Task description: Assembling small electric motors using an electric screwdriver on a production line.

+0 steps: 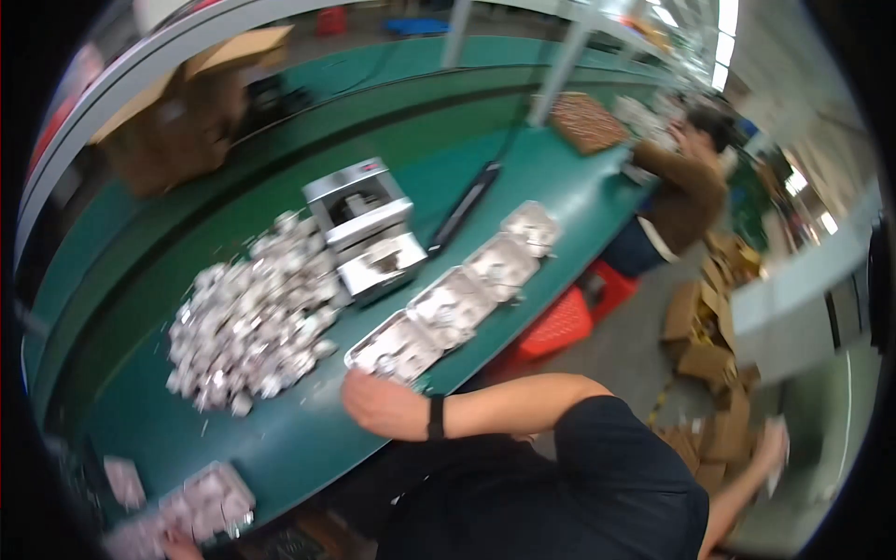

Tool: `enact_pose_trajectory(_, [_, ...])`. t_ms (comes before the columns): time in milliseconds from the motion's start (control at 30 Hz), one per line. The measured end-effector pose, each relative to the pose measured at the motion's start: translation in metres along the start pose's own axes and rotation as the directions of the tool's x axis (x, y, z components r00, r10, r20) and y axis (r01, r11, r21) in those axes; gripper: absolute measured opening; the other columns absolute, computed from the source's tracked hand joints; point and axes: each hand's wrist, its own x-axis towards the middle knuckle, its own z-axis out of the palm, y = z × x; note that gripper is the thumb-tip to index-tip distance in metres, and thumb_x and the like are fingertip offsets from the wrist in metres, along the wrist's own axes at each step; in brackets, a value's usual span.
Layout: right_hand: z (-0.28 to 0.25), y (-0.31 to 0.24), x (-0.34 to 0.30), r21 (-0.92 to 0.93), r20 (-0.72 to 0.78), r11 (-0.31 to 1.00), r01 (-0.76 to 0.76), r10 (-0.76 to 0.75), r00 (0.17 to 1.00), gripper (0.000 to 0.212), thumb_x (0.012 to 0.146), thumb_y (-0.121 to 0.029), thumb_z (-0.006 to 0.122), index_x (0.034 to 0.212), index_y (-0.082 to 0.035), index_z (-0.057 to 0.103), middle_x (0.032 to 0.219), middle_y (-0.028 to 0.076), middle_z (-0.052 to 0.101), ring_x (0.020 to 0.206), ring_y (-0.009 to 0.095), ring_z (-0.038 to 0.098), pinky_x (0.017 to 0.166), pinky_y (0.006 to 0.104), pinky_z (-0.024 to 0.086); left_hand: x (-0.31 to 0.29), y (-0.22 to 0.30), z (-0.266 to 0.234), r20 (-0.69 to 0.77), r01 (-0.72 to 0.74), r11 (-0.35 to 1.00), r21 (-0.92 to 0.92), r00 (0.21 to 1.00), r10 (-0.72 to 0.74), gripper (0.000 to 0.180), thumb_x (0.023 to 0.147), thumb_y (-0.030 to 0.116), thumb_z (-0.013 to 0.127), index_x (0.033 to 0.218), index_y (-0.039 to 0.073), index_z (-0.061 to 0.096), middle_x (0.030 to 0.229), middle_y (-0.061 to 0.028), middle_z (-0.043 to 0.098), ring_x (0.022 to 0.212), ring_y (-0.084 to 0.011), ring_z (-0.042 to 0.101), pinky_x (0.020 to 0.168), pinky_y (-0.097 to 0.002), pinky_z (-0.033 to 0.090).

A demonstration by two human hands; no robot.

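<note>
My left hand (pixel 385 408), with a black band at the wrist, is at the near end of a row of pale moulded trays (pixel 446 303). Its fingers look curled in beside the tray corner; what they hold, if anything, is hidden. Small metallic parts lie in the trays. Far to the right, out over the floor, my right hand (pixel 773 441) is closed on a thin whitish piece (pixel 777 478), too blurred to name. Beyond the left hand lies a large heap of small silvery-white parts (pixel 252 322) on the green table (pixel 327 406).
A grey metal box-shaped device (pixel 359 210) stands behind the trays, beside a black handheld tool (pixel 465 207) on a cord. Another person's hand (pixel 177 543) touches trays at lower left. A co-worker (pixel 686 187) sits at the far end. Red stool (pixel 557 325) and cardboard boxes (pixel 695 322) are right.
</note>
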Motion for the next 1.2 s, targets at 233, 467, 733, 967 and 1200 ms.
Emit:
enact_pose_trajectory(233, [-0.027,0.053,-0.064,-0.17,-0.013,0.985,-0.015,0.013,1.0,0.028,0.082,-0.014,0.057,0.1,0.006,0.065,0.106,0.019,0.064,0.109,0.032,0.058,0.107,0.0405,0.041,0.004,0.218,-0.044,-0.12,-0.06,0.899,0.434,0.985,0.123,0.041,0.094,0.036,0.057,0.083,0.0,0.072,0.08,-0.0233,0.07,0.073,-0.0427,0.068,0.063,-0.0507,0.053])
enact_pose_trajectory(467, [-0.043,0.118,-0.113,-0.149,-0.032,0.983,0.107,-0.113,0.993,0.023,0.082,-0.013,0.057,0.095,0.005,0.061,0.105,0.016,0.062,0.108,0.031,0.058,0.108,0.04,0.042,0.005,0.217,-0.045,-0.093,-0.045,0.839,0.542,0.989,0.113,0.042,0.093,0.038,0.057,0.086,0.0,0.072,0.085,-0.0226,0.071,0.076,-0.0414,0.069,0.065,-0.0505,0.055])
enact_pose_trajectory(733, [-0.079,0.166,-0.156,-0.104,-0.033,0.963,0.247,-0.252,0.967,0.02,0.082,-0.011,0.057,0.096,0.003,0.06,0.107,0.015,0.061,0.111,0.03,0.058,0.106,0.0392,0.043,0.023,0.184,-0.031,-0.025,-0.039,0.808,0.588,0.997,0.067,0.042,0.094,0.041,0.057,0.09,0.003,0.073,0.088,-0.0196,0.073,0.078,-0.0409,0.07,0.067,-0.0515,0.055])
enact_pose_trajectory(967, [-0.136,0.204,-0.212,-0.119,-0.346,0.865,-0.488,0.425,0.837,0.021,0.08,-0.007,0.071,0.1,-0.003,0.067,0.099,0.013,0.068,0.085,0.028,0.068,0.076,0.0401,0.057,-0.052,0.413,-0.12,-0.494,-0.02,0.915,0.402,0.837,0.235,0.034,0.095,0.04,0.062,0.096,0.008,0.071,0.082,-0.017,0.069,0.074,-0.0377,0.067,0.068,-0.0507,0.052])
enact_pose_trajectory(1200, [-0.137,0.343,-0.339,-0.298,-0.438,0.143,-0.944,0.858,0.268,0.022,0.084,-0.019,0.069,0.101,-0.005,0.065,0.096,0.017,0.069,0.09,0.036,0.068,0.078,0.0453,0.056,-0.166,0.676,-0.061,0.478,0.268,0.414,-0.87,0.662,0.577,0.028,0.098,0.012,0.061,0.123,-0.002,0.061,0.099,-0.0078,0.07,0.087,-0.0145,0.068,0.075,-0.026,0.053])
